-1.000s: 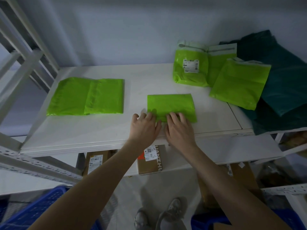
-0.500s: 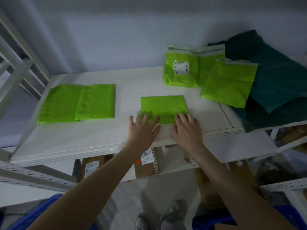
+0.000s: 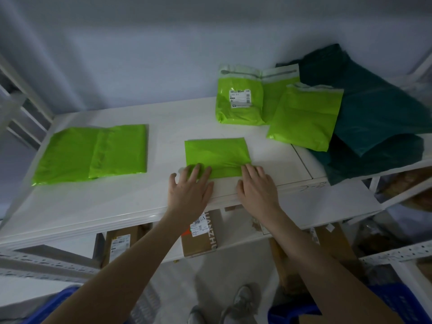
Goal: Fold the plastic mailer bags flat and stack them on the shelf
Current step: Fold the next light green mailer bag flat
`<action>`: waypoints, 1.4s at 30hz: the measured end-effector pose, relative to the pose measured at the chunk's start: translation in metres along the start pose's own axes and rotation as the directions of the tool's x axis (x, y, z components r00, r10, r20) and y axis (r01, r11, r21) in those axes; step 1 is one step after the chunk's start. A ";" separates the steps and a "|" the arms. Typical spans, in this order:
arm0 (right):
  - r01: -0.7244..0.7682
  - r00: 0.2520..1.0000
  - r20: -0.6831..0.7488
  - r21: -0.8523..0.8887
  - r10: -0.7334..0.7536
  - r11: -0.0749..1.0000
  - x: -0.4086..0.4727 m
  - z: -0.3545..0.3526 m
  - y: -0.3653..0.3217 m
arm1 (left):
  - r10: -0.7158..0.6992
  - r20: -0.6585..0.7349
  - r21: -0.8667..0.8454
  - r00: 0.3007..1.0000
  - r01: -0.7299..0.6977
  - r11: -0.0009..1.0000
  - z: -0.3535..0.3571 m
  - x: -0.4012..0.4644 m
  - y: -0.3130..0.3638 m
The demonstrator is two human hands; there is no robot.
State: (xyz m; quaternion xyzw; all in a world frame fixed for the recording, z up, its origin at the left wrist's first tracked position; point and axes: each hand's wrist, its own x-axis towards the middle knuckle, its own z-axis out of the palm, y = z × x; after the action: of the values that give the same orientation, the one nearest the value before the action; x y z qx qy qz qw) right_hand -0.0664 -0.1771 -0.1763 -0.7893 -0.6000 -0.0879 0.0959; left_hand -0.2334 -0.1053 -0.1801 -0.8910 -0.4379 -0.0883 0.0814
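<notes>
- Since a second ago our hands have spread apart: then they pressed side by side on the near edge of the folded mailer (image 3: 217, 157); now they sit at its two near corners.
- Our left hand (image 3: 190, 189) lies flat with straight fingers over the bag's lower left corner, pressing it onto the white shelf (image 3: 93, 206).
- Our right hand (image 3: 257, 187) lies flat too, its fingertips touching the bag's lower right corner, its palm on the bare shelf.
- We see the folded mailer at the centre of the frame, lying flat near the front edge of the shelf.
- At centre left lies the stack of flat green mailers (image 3: 93, 153), well apart from our hands.
- In the upper right, unfolded green mailers (image 3: 275, 106) lean by the wall, one with a label (image 3: 240, 98), partly overlapping dark green bags (image 3: 378, 122).
- Below the shelf we see cardboard boxes (image 3: 201, 237).
</notes>
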 end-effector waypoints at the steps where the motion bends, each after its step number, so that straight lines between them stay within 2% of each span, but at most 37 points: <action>1: -0.008 1.000 0.001 -0.017 0.008 1.000 -0.001 0.001 0.001 | -0.006 0.022 -0.006 1.000 0.006 1.000 -0.001 0.000 0.001; 4: -0.032 0.999 0.019 -0.031 0.033 0.999 -0.003 -0.001 -0.001 | -0.013 0.052 -0.044 0.999 0.015 0.999 -0.005 0.001 0.002; 7: -0.057 0.998 0.023 0.055 0.056 0.997 0.004 -0.009 -0.001 | -0.068 0.048 -0.151 0.997 0.074 0.986 -0.013 0.005 0.003; 9: -0.065 0.997 -0.025 0.115 0.069 0.991 0.014 -0.014 0.001 | -0.130 0.078 -0.242 0.988 0.145 0.959 -0.020 0.015 0.005; 11: -0.046 0.997 -0.056 0.171 0.056 0.984 0.028 -0.017 0.001 | -0.182 0.044 -0.323 0.982 0.186 0.928 -0.025 0.028 0.007; 13: -0.008 0.999 -0.034 0.223 0.016 0.975 0.046 -0.017 -0.002 | -0.186 -0.011 -0.372 0.982 0.169 0.913 -0.027 0.044 0.009; 16: 0.074 0.995 0.055 0.225 -0.088 0.972 0.069 -0.012 -0.009 | -0.082 0.094 -0.359 0.992 0.111 0.927 -0.020 0.065 0.013; 22: 0.165 0.938 0.271 0.200 -0.216 0.966 0.085 0.014 -0.014 | 0.057 0.295 -0.255 0.954 0.021 0.967 0.004 0.076 0.008; 24: 0.154 0.936 0.282 0.212 -0.211 0.965 0.083 0.020 -0.014 | 0.066 0.295 -0.260 0.953 0.014 0.966 0.009 0.075 0.005; 30: 0.114 0.966 0.199 0.240 -0.164 0.964 0.080 0.023 -0.017 | 0.011 0.251 -0.286 0.968 0.063 0.956 0.013 0.073 0.007; 35: 0.037 0.982 0.176 0.174 -0.068 0.984 0.077 0.024 -0.018 | -0.041 0.224 -0.295 0.974 0.107 0.950 0.018 0.070 0.007; 42: -0.008 0.953 0.298 0.193 -0.051 0.981 0.080 0.021 -0.019 | -0.032 0.276 -0.350 0.961 0.131 0.928 0.022 0.076 0.003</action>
State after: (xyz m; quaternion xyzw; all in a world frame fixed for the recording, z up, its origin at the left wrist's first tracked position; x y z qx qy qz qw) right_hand -0.0632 -0.0925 -0.1756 -0.7741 -0.6217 0.0906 0.0779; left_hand -0.1837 -0.0441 -0.1839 -0.8752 -0.4576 -0.0513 -0.1483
